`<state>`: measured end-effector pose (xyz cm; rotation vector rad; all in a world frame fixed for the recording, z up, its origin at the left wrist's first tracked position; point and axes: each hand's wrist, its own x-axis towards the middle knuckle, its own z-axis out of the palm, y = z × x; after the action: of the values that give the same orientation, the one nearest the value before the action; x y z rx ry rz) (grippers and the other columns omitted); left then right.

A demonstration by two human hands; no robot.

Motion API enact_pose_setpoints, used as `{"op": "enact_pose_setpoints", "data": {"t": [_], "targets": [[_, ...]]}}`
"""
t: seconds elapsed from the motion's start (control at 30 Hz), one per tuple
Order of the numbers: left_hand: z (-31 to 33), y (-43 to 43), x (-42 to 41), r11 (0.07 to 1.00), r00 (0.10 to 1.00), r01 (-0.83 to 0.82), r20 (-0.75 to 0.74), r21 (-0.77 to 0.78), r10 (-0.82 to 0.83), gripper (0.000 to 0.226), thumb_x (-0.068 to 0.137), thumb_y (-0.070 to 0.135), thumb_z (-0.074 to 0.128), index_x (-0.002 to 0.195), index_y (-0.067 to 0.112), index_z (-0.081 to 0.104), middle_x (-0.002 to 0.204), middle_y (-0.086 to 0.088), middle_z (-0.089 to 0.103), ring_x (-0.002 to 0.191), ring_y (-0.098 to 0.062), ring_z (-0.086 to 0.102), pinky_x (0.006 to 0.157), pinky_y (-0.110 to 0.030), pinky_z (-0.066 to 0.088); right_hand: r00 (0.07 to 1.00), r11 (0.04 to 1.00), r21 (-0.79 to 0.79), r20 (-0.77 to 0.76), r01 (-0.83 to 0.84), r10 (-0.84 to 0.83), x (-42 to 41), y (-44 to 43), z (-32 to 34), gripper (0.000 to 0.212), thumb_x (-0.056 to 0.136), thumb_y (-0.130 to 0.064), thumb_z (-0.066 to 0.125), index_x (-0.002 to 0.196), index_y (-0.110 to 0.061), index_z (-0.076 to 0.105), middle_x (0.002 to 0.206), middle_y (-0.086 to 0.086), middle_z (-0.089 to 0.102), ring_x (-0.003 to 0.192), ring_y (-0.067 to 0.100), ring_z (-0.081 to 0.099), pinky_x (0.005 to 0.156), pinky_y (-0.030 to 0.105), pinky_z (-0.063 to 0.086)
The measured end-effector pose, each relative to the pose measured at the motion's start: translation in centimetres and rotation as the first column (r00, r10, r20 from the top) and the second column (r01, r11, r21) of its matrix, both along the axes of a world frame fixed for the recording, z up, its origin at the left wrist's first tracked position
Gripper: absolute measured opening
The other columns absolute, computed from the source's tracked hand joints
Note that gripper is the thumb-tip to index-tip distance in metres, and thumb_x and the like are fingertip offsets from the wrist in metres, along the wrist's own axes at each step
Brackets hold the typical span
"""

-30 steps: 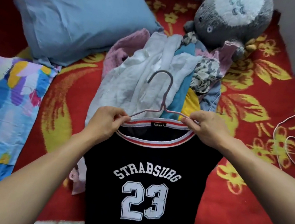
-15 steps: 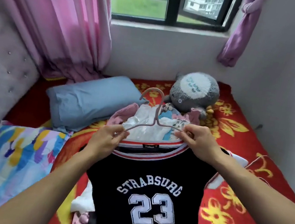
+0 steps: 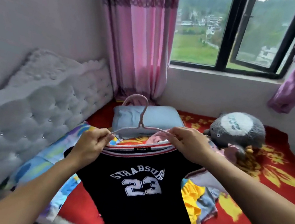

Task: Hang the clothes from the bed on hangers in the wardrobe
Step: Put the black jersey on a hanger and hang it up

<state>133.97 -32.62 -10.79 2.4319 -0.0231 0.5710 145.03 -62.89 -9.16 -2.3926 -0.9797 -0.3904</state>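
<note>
Nearest the camera, two bare forearms reach out over the bed and hold a black jersey [image 3: 135, 194] up by its striped collar. The jersey hangs free below the hands, number side facing the camera.

The left grip [image 3: 91, 146] is clenched on the collar's left edge together with one arm of a thin pink hanger [image 3: 141, 118]. The right grip [image 3: 188, 146] pinches the other arm against the collar's right side. Holding both ends at once likely keeps the neck hole stretched so the hanger's shoulders can seat inside. From this angle I cannot tell whether they are fully in. The hook stands upright above the collar, free to catch a rail.

Just beyond and below the jersey lies the pile of clothes [image 3: 192, 201] – yellow, pink and pale blue pieces heaped on the bed's red flowered blanket [image 3: 252, 217], waiting their turn. A bright patterned quilt [image 3: 47, 159] lies along the left side, beside a tufted pale headboard [image 3: 35, 112].

Farther back lie a blue pillow [image 3: 154, 115] and a round grey plush toy [image 3: 237, 130]. Behind them a pink curtain [image 3: 138, 42] hangs beside a dark-framed window [image 3: 229, 37] that looks out on green hills. The wardrobe is not in view – judging by that, the carry to it has yet to happen.
</note>
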Motion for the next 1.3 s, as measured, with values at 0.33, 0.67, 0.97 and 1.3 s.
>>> {"op": "enact_pose_setpoints", "data": {"t": [0.33,0.67,0.97,1.3], "targets": [[5.1,5.6,-28.1,0.845,0.835,-0.532,-0.129,0.054,0.534,0.02,0.092,0.027,0.062,0.075,0.017,0.065,0.063,0.014,0.057,0.062,-0.002,0.05,0.068,-0.027,0.04,0.775,0.798,0.162,-0.193,-0.58,0.602,-17.9,16.8,6.0,0.011,0.088,-0.04,0.062,0.091,-0.032,0.068,0.056,0.001,0.054,0.051,0.009,0.043,0.059,0.04,0.045],[7.1,8.6,-60.5,0.418,0.395,-0.895,-0.161,0.156,0.904,0.007,0.084,0.032,0.069,0.079,0.028,0.068,0.082,0.008,0.066,0.078,-0.009,0.062,0.076,-0.032,0.051,0.528,0.568,0.048,-0.313,-0.821,0.79,-42.0,29.2,7.8,0.023,0.089,-0.033,0.063,0.071,-0.019,0.066,0.063,0.005,0.063,0.056,0.01,0.049,0.059,0.032,0.042],[8.3,7.0,-86.6,0.153,0.095,-0.967,-0.265,0.206,0.959,0.01,0.086,0.032,0.067,0.079,0.026,0.064,0.077,0.007,0.067,0.074,-0.011,0.063,0.073,-0.032,0.052,0.436,0.596,0.139,-0.556,-0.791,0.708,-63.7,38.6,8.8,0.025,0.09,-0.019,0.064,0.066,-0.013,0.067,0.059,0.002,0.056,0.053,0.015,0.049,0.049,0.024,0.037],[8.7,10.6,-97.1,0.069,0.003,-0.973,-0.286,0.221,0.958,0.011,0.088,0.037,0.065,0.087,0.026,0.065,0.084,0.005,0.067,0.079,-0.011,0.063,0.077,-0.034,0.054,0.298,0.7,0.409,-0.694,-0.586,0.656,-73.1,51.4,16.8,0.025,0.088,0.002,0.048,0.064,-0.002,0.056,0.054,0.009,0.044,0.038,0.016,0.038,0.034,0.018,0.029]]}}
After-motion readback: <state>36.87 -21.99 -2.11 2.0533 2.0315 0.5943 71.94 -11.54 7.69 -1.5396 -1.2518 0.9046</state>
